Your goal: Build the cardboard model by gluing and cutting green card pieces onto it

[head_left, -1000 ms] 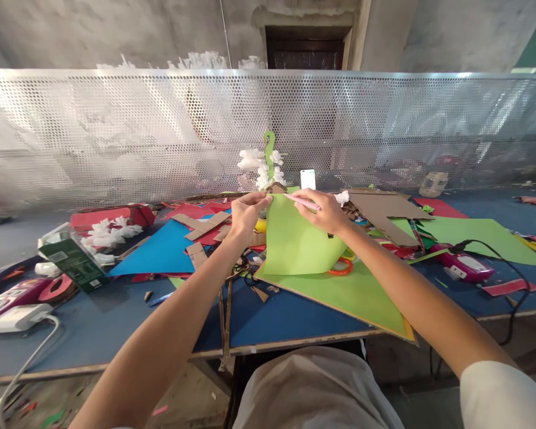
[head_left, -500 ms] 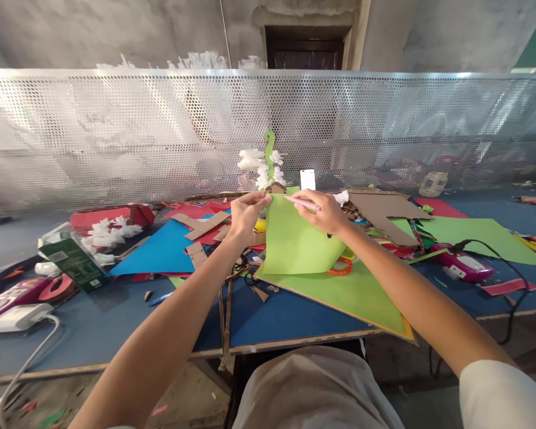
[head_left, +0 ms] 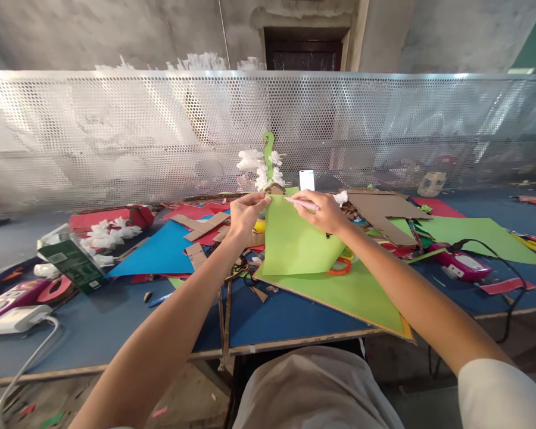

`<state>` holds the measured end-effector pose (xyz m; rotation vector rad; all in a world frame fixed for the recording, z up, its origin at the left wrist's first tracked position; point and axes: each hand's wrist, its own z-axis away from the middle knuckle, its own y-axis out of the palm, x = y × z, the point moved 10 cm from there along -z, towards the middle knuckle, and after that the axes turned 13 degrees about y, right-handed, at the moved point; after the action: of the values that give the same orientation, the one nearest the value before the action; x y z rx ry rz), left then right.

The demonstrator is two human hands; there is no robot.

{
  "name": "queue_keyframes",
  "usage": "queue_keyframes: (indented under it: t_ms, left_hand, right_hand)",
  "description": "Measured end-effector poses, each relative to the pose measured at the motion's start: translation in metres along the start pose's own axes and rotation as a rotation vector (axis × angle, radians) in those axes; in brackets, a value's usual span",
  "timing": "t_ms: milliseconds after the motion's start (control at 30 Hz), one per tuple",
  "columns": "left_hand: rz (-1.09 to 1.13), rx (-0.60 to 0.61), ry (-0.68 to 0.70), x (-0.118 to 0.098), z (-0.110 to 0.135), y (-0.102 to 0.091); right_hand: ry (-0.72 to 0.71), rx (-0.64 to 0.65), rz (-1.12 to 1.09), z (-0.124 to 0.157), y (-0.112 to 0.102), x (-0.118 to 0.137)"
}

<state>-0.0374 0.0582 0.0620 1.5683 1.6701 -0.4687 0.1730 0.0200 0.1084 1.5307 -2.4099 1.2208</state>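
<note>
While the right hand (head_left: 319,211) held the pen (head_left: 304,204), fingers closed round its barrel, the left hand (head_left: 248,214) pinched the green sheet (head_left: 301,244) near its far left corner, thumb and fingertips together. The pen's tip pointed left at the sheet's far edge, beside a peaked bit of cardboard (head_left: 275,189); whether it touched the paper, or whether the left hand gripped that bit too, could not be told.

The sheet was raised at the middle of the scene, sloping down toward the near side, its near right part curling. It looked light and thin, likely to bend or crease with little force, so a soft pinch at an edge or corner would suit it best. The pen looked slim, light and stiff, best taken near its tip.

Below the sheet lay a base sheet (head_left: 330,292), also green, with an orange ring (head_left: 339,273) at the raised sheet's near right edge. Beyond the hands stood a green stem (head_left: 268,149) with white flowers (head_left: 250,159), and right of it a phone (head_left: 307,180). Left on the table (head_left: 277,322) lay a blue sheet (head_left: 158,253).
</note>
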Motion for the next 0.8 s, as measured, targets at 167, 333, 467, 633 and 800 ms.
queue_keyframes:
  t_ms: [167,333,467,633,800]
  left_hand:
    - [-0.015,-0.029,-0.01,0.0003,-0.0007,-0.0031]
    - [-0.009,-0.022,-0.004,0.0018,-0.0007,-0.0026]
    - [-0.015,-0.018,-0.014,0.0036,0.0001,-0.0029]
    - [-0.022,-0.008,-0.002,0.0041,-0.0013,-0.0033]
    - [-0.009,-0.003,-0.008,0.0071,-0.0015,-0.0023]
  right_hand:
    - [-0.001,-0.008,0.017,0.0002,-0.0001,-0.0012]
    - [0.001,0.007,0.024,0.0001,0.0021,-0.0029]
    - [-0.015,-0.006,0.013,0.0002,0.0013,-0.003]
    - [-0.01,-0.004,0.026,0.0002,0.0026,-0.0036]
    - [0.001,-0.012,0.014,-0.0002,0.0,-0.003]
